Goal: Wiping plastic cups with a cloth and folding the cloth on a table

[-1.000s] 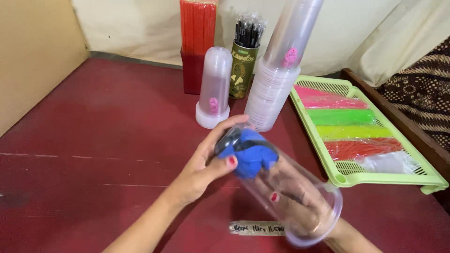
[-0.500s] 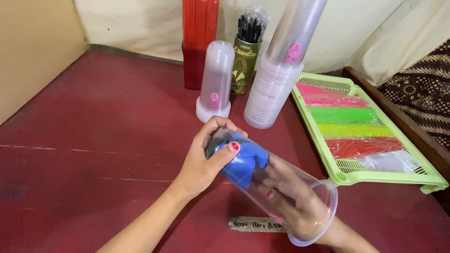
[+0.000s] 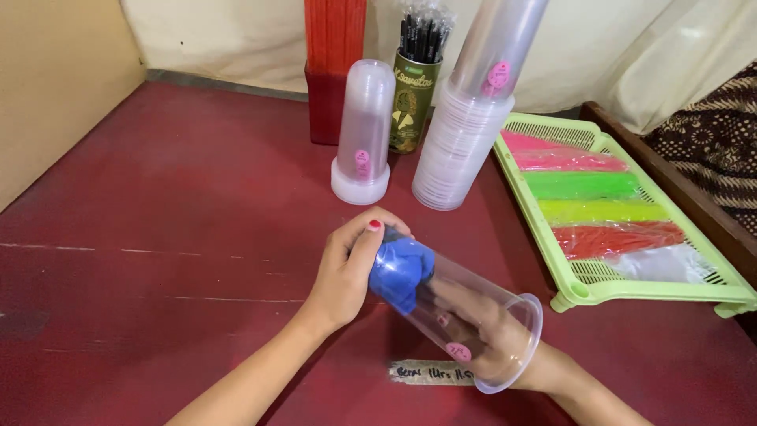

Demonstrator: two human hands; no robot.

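Observation:
A clear plastic cup lies tilted on its side above the dark red table, its mouth toward me. My left hand grips the cup's closed bottom end from outside. My right hand reaches in through the mouth, its fingers seen through the wall. Blue material, crumpled, sits pressed into the bottom of the cup between the two hands. Whether the right fingers pinch the blue material cannot be made out.
Behind stand a short stack of clear cups, a tall leaning stack of cups, a green tin of black pens and a red box. A green tray with coloured sheets lies right. A paper strip lies near me.
The cup has shifted slightly down and left with both hands. The blue material sits deeper at the cup's bottom, and my left thumb now wraps over that end.

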